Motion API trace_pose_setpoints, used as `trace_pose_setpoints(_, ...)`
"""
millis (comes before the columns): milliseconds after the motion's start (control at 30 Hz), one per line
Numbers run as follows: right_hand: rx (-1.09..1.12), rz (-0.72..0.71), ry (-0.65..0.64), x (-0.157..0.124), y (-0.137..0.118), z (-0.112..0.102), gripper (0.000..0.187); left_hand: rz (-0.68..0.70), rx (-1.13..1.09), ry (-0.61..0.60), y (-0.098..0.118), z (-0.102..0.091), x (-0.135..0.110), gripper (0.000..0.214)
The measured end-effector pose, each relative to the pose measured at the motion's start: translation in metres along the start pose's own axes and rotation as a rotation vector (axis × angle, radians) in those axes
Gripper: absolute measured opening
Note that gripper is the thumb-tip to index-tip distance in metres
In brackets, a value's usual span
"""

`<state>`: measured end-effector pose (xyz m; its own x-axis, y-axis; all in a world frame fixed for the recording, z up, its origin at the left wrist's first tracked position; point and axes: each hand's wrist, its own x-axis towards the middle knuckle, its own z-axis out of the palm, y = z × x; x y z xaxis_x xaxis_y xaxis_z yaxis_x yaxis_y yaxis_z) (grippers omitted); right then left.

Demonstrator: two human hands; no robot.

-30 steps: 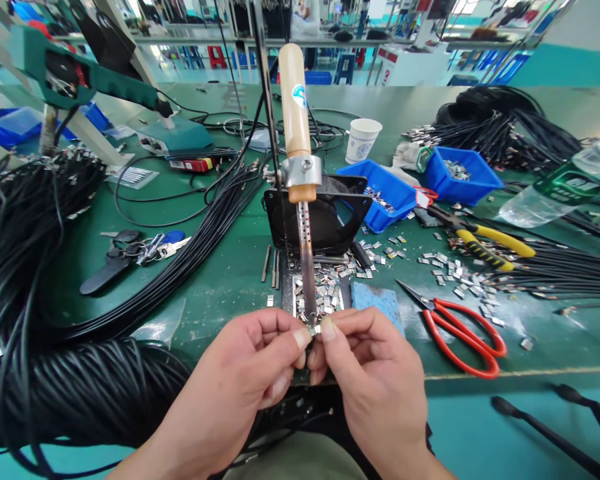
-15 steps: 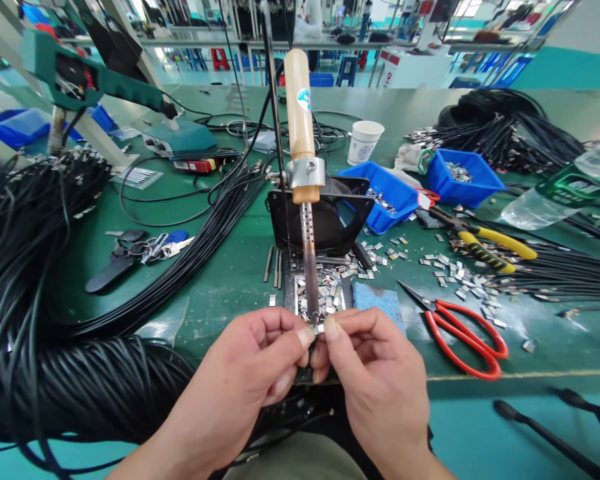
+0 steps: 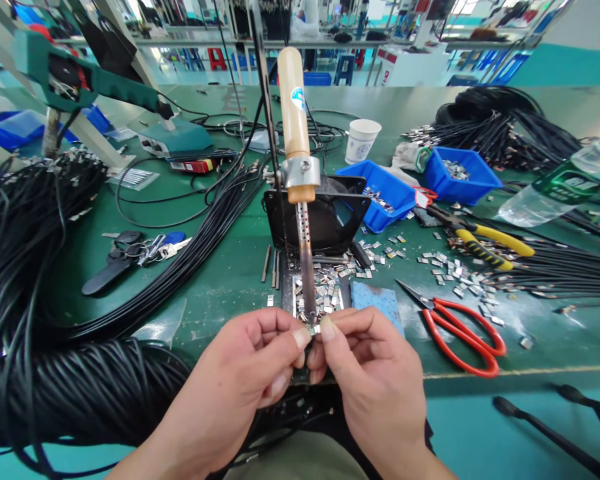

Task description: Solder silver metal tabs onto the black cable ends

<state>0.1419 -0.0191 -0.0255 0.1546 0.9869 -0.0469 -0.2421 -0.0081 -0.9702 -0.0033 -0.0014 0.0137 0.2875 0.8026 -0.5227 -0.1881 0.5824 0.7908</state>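
So — sldr iron (image 3: 301, 193), lbl (image 3: 298, 98) illegible.

The small metal part (image 3: 317, 329) held between the fingertips of the left hand (image 3: 255, 360) and right hand (image 3: 375, 367) is partly covered; its form is too small to identify. Contact with the tip of the soldering iron (image 3: 301, 190), immediately beyond the fingertips, cannot be confirmed. Farther beyond the fingers, the iron obscures part of the black fan (image 3: 334, 225). Just right of the fingers, the right hand overlaps the blue sponge (image 3: 377, 298). Far right of the fingers, the bottle (image 3: 563, 183) is cropped; far left, the cable coil (image 3: 95, 387) is likewise cropped.
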Motion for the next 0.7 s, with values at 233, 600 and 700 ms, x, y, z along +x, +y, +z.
trace_pose_setpoints(233,0.007,0.01,0.009,-0.0006,-0.0007,-0.0003,0.015,0.011,-0.021,-0.012,-0.0034,-0.0006,0.0021,0.025)
trace_pose_setpoints(600,-0.012,-0.005,0.006,-0.0001,-0.0007,-0.0001,0.016,0.005,-0.011,-0.004,-0.0025,-0.0004,0.0016,0.025)
trace_pose_setpoints(700,-0.019,0.0,0.003,-0.0003,-0.0008,-0.0006,0.016,0.007,-0.014,-0.008,-0.0019,-0.0004,0.0013,0.025)
